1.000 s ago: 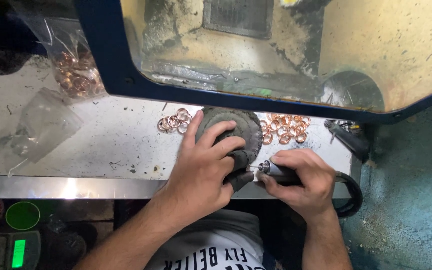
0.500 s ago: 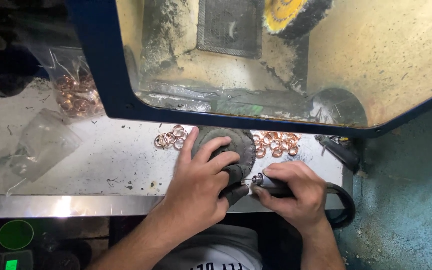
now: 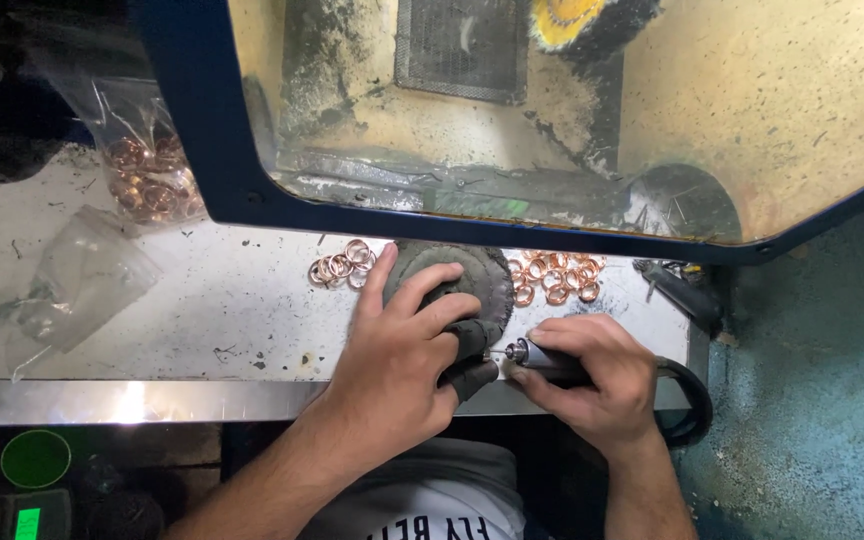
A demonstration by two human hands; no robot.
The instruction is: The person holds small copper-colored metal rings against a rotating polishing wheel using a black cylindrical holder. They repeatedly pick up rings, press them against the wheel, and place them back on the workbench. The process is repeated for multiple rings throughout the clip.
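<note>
Left hand point(image 3: 392, 360): pressed flat and curled over a dark cloth pad point(image 3: 457, 290) at bench centre, grasping it; any small piece under the fingers is hidden
Right hand point(image 3: 587, 375): clenched round a pen-like rotary tool point(image 3: 542, 358), long axis lying 3-to-9 o'clock, tip pointing at 9 toward the pad's near edge, just beside the left fingertips
Copper rings point(image 3: 344, 265) at 10 o'clock of the pad; more rings point(image 3: 554, 280) at 2 o'clock

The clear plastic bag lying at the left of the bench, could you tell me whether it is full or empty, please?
Empty, as far as it shows: the clear plastic bag lies flat and see-through, unlike the bag of copper-coloured rings behind it.
</note>
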